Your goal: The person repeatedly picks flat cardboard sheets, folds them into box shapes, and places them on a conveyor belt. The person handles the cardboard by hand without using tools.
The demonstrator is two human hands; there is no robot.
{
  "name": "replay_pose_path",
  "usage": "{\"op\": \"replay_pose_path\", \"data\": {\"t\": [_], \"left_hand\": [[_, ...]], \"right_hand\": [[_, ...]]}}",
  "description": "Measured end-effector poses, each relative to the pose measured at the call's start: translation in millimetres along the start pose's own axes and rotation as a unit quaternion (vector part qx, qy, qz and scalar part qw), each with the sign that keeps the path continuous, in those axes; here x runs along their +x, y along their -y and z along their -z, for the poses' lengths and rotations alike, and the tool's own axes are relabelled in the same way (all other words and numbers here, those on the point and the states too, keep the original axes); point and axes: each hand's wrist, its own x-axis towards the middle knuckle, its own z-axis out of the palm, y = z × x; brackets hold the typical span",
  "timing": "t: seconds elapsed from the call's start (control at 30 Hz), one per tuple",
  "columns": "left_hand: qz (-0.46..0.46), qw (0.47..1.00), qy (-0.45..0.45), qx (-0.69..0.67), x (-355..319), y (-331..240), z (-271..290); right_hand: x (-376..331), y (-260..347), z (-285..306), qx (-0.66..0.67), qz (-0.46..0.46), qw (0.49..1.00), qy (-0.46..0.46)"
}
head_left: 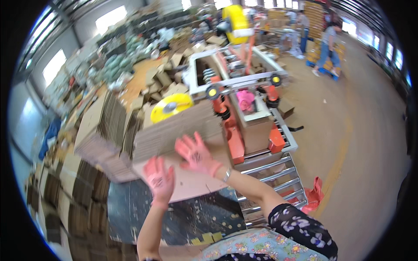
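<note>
My left hand (159, 178), in a pink glove, is over the near side of a flat cardboard sheet (204, 187), its fingers stretched out. Farther up, my right hand (198, 155), gloved the same way, spreads its fingers near a stack of flattened cartons (170, 132). Both palms face down, and neither hand grips anything. Whether they press on the cardboard or hover just above it, I cannot tell. Under the sheet lies a dark, scuffed tabletop (130, 213).
To the right of the stack, a carton-sealing machine (235, 141) with orange parts holds an upright box (257, 135). A roller conveyor (276, 176) runs near my right arm. Yellow tape rolls (171, 108), more folded cartons (102, 124) and a walking person (329, 50) are around.
</note>
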Motion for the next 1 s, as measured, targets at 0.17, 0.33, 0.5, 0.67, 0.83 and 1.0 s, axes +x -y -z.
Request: {"op": "replay_pose_path", "data": {"t": [0.17,0.33,0.5,0.67,0.83,1.0], "left_hand": [[0.011,0.940,0.324,-0.105,-3,65,57],[0.146,0.868,0.448,0.158,70,23,123],[-0.115,0.903,0.414,-0.020,2,-78,123],[-0.240,0.864,0.426,-0.122,-19,-63,147],[-0.275,0.892,0.250,-0.258,-33,-46,143],[-0.127,0.985,-0.024,-0.116,-68,-34,97]], "right_hand": [[-65,72,42,0.435,0.016,0.899,-0.045],[-109,65,163,0.416,0.206,0.861,0.207],[-96,51,250,0.666,0.046,0.644,0.374],[-125,98,112,0.539,0.033,0.800,0.261],[-146,81,137,-0.024,0.071,0.995,-0.058],[-179,72,215,0.165,-0.091,0.982,0.034]]}}
